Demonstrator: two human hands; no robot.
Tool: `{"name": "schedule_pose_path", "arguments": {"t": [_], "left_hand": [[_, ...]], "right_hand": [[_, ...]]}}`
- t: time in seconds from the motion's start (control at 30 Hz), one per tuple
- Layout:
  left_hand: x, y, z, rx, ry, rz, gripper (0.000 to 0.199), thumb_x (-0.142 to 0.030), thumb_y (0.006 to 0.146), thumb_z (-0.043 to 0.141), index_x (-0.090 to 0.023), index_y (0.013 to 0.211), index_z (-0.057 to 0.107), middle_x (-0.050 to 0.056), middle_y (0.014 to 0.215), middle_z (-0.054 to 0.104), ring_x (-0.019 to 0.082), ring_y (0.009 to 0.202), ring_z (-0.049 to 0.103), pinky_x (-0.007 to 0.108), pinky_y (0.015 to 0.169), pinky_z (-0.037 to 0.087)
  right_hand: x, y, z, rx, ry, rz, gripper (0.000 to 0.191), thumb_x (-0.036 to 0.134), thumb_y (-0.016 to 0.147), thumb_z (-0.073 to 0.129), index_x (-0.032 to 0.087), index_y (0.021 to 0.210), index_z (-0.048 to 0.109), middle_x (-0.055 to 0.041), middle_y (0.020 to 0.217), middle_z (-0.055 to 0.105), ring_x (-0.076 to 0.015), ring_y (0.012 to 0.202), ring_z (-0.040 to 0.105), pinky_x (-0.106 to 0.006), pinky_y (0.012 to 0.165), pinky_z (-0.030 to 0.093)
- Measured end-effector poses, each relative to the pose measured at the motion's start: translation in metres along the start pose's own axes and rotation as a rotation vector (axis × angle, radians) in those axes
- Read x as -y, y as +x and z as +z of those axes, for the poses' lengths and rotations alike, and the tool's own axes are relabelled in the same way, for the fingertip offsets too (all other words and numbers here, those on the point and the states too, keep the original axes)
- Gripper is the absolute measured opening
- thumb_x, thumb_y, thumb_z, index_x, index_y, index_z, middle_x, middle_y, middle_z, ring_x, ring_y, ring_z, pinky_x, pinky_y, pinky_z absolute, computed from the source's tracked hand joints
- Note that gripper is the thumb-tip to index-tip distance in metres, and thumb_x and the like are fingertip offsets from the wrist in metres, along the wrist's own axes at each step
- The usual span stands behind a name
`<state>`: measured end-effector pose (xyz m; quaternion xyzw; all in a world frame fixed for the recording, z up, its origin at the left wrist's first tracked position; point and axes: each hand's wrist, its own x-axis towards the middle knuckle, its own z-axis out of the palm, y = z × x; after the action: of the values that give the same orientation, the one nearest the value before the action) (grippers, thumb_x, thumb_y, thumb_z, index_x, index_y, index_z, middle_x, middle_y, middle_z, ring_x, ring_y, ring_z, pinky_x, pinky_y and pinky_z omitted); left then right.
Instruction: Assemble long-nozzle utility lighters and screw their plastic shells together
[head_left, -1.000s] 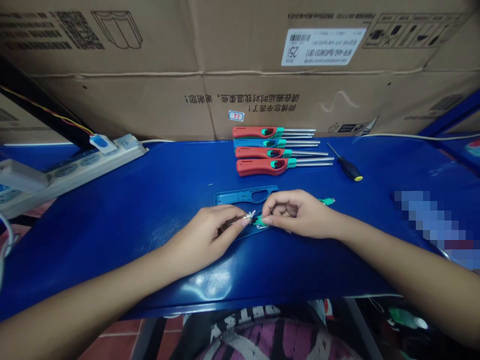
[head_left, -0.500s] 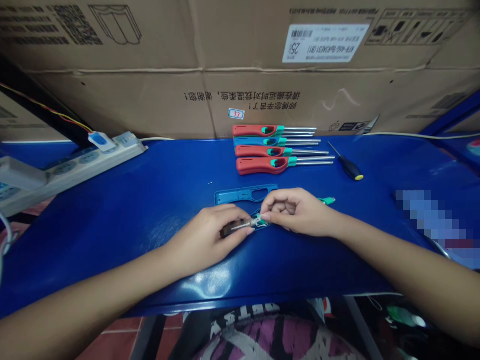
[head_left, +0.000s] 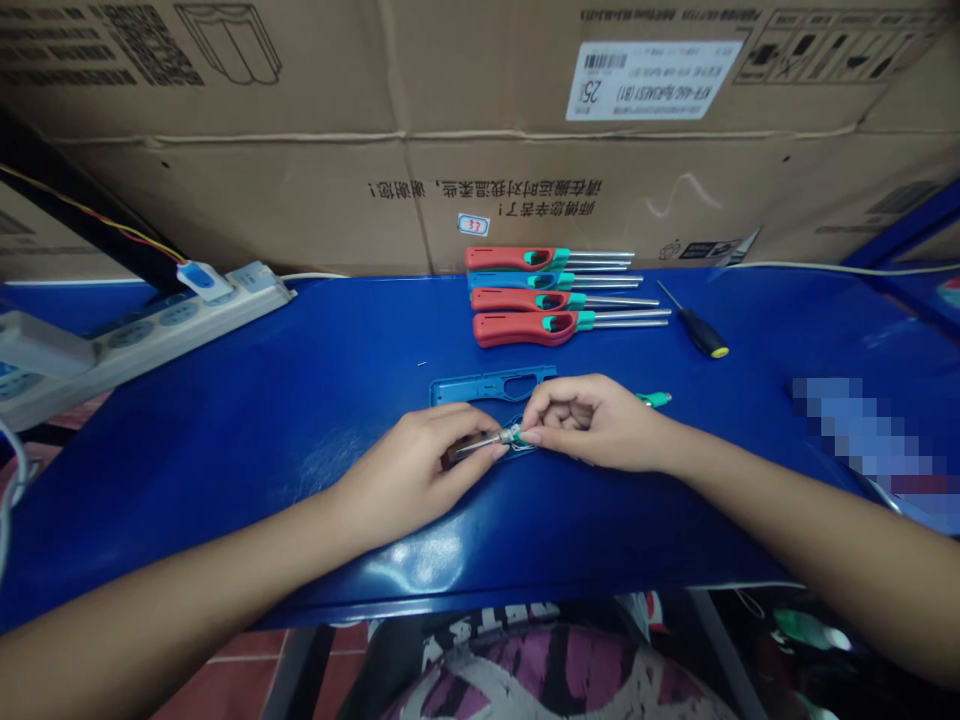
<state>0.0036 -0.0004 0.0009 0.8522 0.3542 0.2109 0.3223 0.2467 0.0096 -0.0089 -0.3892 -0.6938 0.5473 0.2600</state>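
My left hand (head_left: 416, 465) is closed around a dark, see-through lighter fuel tank (head_left: 474, 447), its narrow end pointing right. At that end my right hand (head_left: 604, 425) pinches a small green and white piece (head_left: 517, 432), partly covered by the fingers. Below the fingertips a blue shell half (head_left: 520, 455) shows in part; most of it is hidden. Just beyond the hands lies the other blue shell half (head_left: 459, 390), hollow side up. A green nozzle piece (head_left: 657, 399) pokes out behind my right wrist.
At the back, several assembled lighters lie stacked side by side, including a red one (head_left: 517, 328). A screwdriver (head_left: 701, 332) rests to their right. A power strip (head_left: 180, 328) runs along the left. Cardboard (head_left: 300, 200) walls the rear, and a tiny metal pin (head_left: 422, 364) lies on the blue table (head_left: 225, 450).
Both hands stay almost where they were, with only slight finger movement at the tank's narrow end. The view has tilted very slightly.
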Motion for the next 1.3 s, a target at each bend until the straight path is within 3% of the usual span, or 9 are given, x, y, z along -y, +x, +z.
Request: {"name": "schedule_pose_path", "arguments": {"t": [1.1, 1.3], "left_hand": [[0.0043, 0.0010, 0.0003, -0.066, 0.016, 0.041, 0.012, -0.027, 0.095, 0.066, -0.021, 0.104, 0.070, -0.001, 0.089, 0.068, 0.011, 0.075, 0.059, 0.023, 0.068, 0.045], [0.0037, 0.0005, 0.0008, -0.065, 0.019, 0.047, 0.012, -0.027, 0.095, 0.065, -0.020, 0.103, 0.071, 0.000, 0.085, 0.066, 0.011, 0.070, 0.057, 0.023, 0.065, 0.045]], "right_hand": [[0.0005, 0.0002, -0.0009, 0.012, -0.034, 0.034, 0.021, 0.037, 0.086, 0.068, 0.016, 0.085, 0.065, 0.0044, 0.065, 0.050, -0.0081, 0.057, 0.041, -0.023, 0.053, 0.033], [-0.0010, 0.0007, -0.0006, -0.001, -0.045, 0.009, 0.022, 0.038, 0.088, 0.067, 0.016, 0.087, 0.068, 0.0003, 0.074, 0.057, -0.0089, 0.061, 0.045, -0.024, 0.056, 0.037]]}}
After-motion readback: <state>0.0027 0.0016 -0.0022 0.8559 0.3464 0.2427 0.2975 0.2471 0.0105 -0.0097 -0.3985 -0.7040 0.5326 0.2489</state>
